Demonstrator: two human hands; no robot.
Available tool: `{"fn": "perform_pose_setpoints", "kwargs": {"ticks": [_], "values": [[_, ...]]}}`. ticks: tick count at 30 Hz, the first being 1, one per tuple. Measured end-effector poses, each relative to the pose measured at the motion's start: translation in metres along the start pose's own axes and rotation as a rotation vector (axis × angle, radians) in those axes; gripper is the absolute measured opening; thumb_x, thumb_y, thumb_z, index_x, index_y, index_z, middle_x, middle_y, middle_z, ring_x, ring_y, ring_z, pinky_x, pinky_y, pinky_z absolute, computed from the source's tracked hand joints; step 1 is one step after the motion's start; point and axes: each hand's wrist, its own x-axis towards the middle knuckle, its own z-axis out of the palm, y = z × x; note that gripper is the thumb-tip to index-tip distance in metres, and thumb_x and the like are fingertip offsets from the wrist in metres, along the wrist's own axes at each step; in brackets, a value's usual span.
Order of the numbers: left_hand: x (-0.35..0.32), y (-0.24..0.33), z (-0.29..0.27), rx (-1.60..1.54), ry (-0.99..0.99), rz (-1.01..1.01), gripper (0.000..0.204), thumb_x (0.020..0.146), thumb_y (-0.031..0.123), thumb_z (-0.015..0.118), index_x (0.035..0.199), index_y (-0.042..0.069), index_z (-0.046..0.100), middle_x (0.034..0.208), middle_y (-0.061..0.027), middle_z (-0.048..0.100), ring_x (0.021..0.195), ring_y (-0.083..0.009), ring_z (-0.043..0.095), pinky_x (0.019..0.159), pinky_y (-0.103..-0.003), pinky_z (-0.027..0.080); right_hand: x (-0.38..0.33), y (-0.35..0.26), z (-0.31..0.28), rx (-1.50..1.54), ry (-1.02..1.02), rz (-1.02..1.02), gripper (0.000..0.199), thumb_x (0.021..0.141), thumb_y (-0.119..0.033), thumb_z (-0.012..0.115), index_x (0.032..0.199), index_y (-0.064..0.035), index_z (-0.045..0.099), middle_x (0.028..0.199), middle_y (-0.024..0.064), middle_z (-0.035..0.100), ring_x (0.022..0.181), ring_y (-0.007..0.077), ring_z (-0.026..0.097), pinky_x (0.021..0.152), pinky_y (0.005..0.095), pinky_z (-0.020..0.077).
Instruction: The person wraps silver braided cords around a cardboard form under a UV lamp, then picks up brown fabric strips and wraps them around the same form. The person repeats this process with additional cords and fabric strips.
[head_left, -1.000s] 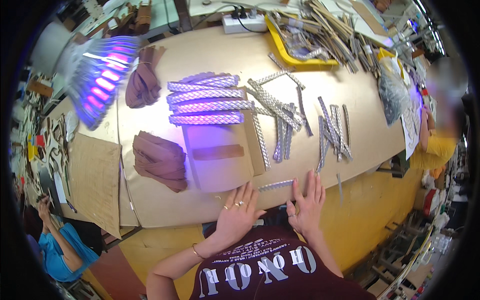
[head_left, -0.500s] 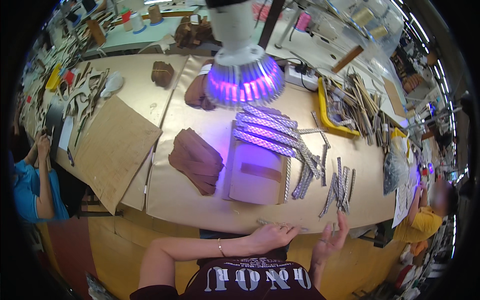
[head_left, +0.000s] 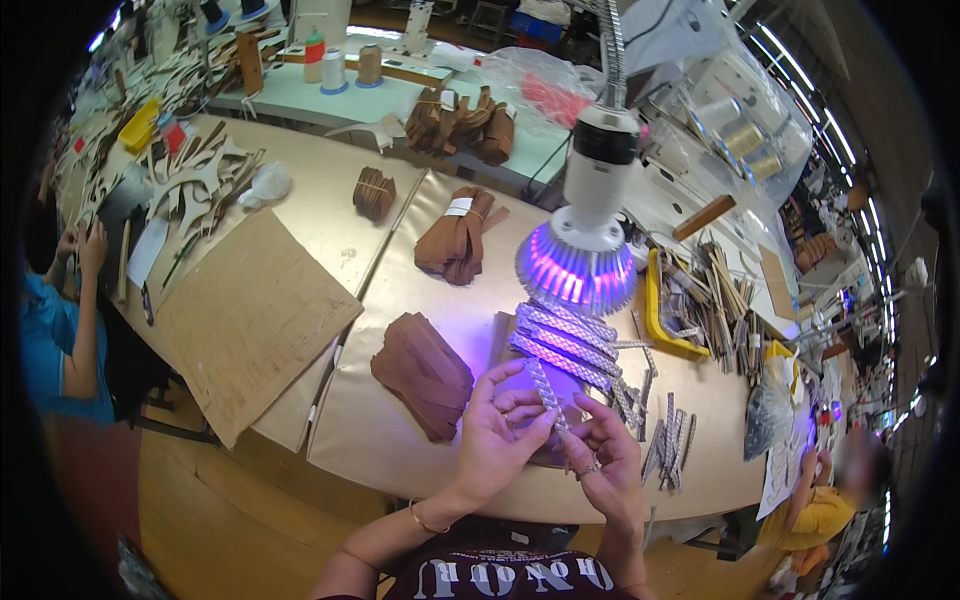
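Note:
My left hand (head_left: 492, 442) and my right hand (head_left: 606, 466) are raised together over the near table edge. Both pinch one narrow silvery patterned strip (head_left: 544, 388), which stands nearly upright between the fingertips. Just beyond it, several more patterned strips (head_left: 566, 340) lie in rows on a cardboard piece under a white lamp (head_left: 582, 250) that glows purple. A stack of brown leather pieces (head_left: 424, 372) lies to the left of my left hand. Loose strips (head_left: 668, 436) are scattered to the right of my right hand.
A large cardboard sheet (head_left: 250, 318) covers the table's left part. A yellow tray (head_left: 660, 322) with sticks stands at the right. Brown bundles (head_left: 456, 240) lie farther back. One person in blue (head_left: 52, 335) sits at left, another in yellow (head_left: 822, 500) at right.
My hands lay flat at the table edge earlier; now they are lifted and hold a patterned strip between them. The view has swung so the lamp hangs over the middle.

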Motion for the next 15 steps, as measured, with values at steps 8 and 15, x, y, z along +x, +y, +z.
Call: {"fn": "perform_pose_setpoints", "kwargs": {"ticks": [8,15], "values": [[0.031,0.004,-0.017,-0.037,-0.011,-0.113,0.048,0.090,-0.003,0.062,0.132,-0.002,0.040,0.103,-0.0131,0.066,0.096,-0.0155,0.066,0.086,-0.026,0.054,0.008,0.001,-0.005,-0.037,-0.044,0.110,0.047,0.091,-0.003,0.064,0.135,0.0027,0.046,0.083,0.0047,0.064,0.071,0.0079,0.059,0.062,0.0204,0.0469],[0.036,0.017,-0.011,0.335,-0.158,0.016,0.026,0.096,0.010,0.059,0.120,-0.003,0.058,0.100,-0.0057,0.067,0.090,-0.0092,0.063,0.079,-0.023,0.051,0.027,-0.006,-0.005,0.295,0.027,0.110,0.022,0.091,0.000,0.061,0.109,-0.0001,0.049,0.086,0.0096,0.064,0.070,0.0150,0.065,0.065,0.0254,0.0536]]}}
